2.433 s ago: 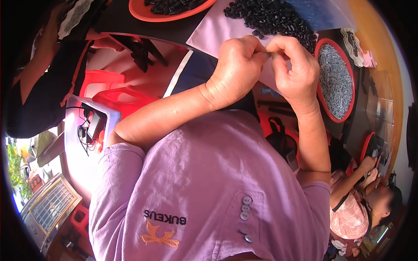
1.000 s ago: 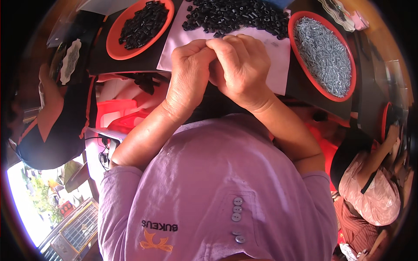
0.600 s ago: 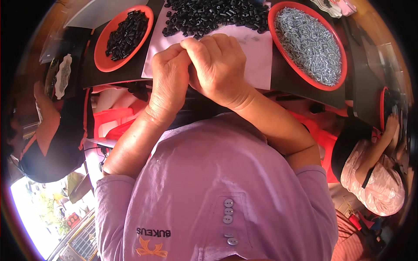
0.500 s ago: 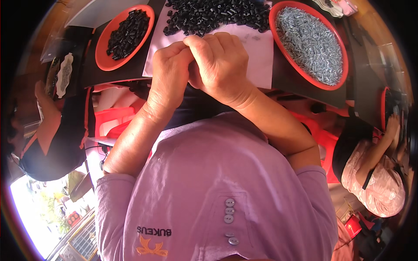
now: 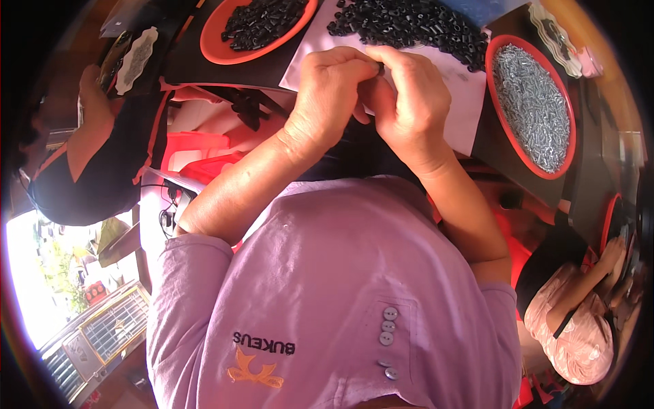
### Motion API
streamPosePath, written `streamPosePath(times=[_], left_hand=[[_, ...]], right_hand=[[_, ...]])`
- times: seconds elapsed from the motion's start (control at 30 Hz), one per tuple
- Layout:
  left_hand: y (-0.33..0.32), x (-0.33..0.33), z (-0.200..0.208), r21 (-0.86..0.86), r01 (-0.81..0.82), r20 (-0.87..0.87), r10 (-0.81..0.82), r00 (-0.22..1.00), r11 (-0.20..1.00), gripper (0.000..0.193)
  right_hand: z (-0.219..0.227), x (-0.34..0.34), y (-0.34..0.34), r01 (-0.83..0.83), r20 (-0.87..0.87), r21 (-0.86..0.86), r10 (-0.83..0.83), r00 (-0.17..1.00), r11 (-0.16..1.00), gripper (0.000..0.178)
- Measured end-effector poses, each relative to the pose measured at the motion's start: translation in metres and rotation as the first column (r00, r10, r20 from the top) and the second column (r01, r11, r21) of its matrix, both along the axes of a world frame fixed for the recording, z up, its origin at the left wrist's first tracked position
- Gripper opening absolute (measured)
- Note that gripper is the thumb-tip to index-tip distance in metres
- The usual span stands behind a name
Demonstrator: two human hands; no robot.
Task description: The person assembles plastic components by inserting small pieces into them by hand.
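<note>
Above the near edge of the work surface, my left hand and my right hand meet at their fingertips. Between them a small black plastic piece shows, pinched by my left thumb and forefinger. My right fingers are curled against it; whatever else they grip is hidden. Just beyond lies a heap of short black tubular pieces on a pale pink sheet. On the right, a red bowl is filled with small silvery metal screws or pins.
An orange-red bowl of black pieces stands at the far left on the dark table. Blue clear plastic lies behind the heap. Other people sit close by: one at left, one at right.
The view has swung, so table, bowls and hands all appear shifted. My hands have parted slightly at the fingertips, and a small black piece now shows between them.
</note>
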State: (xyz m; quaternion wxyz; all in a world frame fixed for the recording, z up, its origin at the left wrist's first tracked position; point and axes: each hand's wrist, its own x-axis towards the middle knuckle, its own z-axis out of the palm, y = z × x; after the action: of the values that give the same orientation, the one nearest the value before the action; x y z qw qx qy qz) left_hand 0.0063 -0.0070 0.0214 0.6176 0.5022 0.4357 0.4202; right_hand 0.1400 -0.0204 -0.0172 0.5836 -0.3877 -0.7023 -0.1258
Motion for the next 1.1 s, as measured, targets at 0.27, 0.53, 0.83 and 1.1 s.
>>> streamPosePath(times=[0.27,0.53,0.83,1.1], left_hand=[[0.075,-0.075,0.030,0.312,-0.233,-0.203,0.304,0.931,0.921,0.020],[0.056,-0.012,0.000,0.795,0.130,-0.341,0.260,0.903,0.592,0.014],[0.037,0.087,-0.035,0.741,0.614,-0.666,0.408,0.624,0.272,0.012],[0.025,0.056,-0.004,0.074,0.355,0.033,-0.358,0.933,0.932,0.016]], right_hand=[[0.021,0.076,-0.014,-0.088,-0.369,-0.371,-0.060,0.927,0.924,0.023],[0.028,0.096,-0.033,-0.195,-0.624,-0.376,-0.091,0.776,0.906,0.018],[0.025,0.091,-0.037,-0.261,-0.690,-0.355,-0.063,0.721,0.898,0.015],[0.026,0.081,-0.030,-0.514,-0.713,-0.458,0.045,0.700,0.725,0.018]])
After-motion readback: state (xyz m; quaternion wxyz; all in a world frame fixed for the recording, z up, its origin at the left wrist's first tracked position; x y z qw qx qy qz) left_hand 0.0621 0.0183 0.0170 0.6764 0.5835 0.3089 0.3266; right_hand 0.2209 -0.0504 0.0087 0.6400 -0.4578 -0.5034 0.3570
